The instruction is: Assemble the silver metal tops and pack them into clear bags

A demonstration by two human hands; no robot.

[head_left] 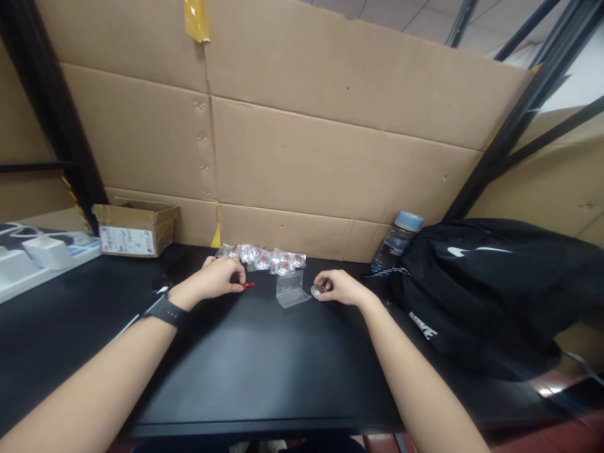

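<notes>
Between the fingertips of my left hand [218, 277] is a small red cord loop [249, 285], close above the black table [264, 365]. My right hand [340, 287] grips a small round silvery disc [318, 290] by its edge; what exactly it is I cannot make out. A clear plastic bag [290, 290] lies flat between the hands, just left of the disc. Behind it, several clear packets [262, 258] with silvery round pieces and red bits inside lie in a row along the cardboard wall.
A small cardboard box [136, 231] stands at the back left, near a white power strip [51, 265] with plugs. To the right are a water bottle [395, 244] with a blue cap and a large black bag [495, 296]. A cardboard wall [330, 157] closes off the back.
</notes>
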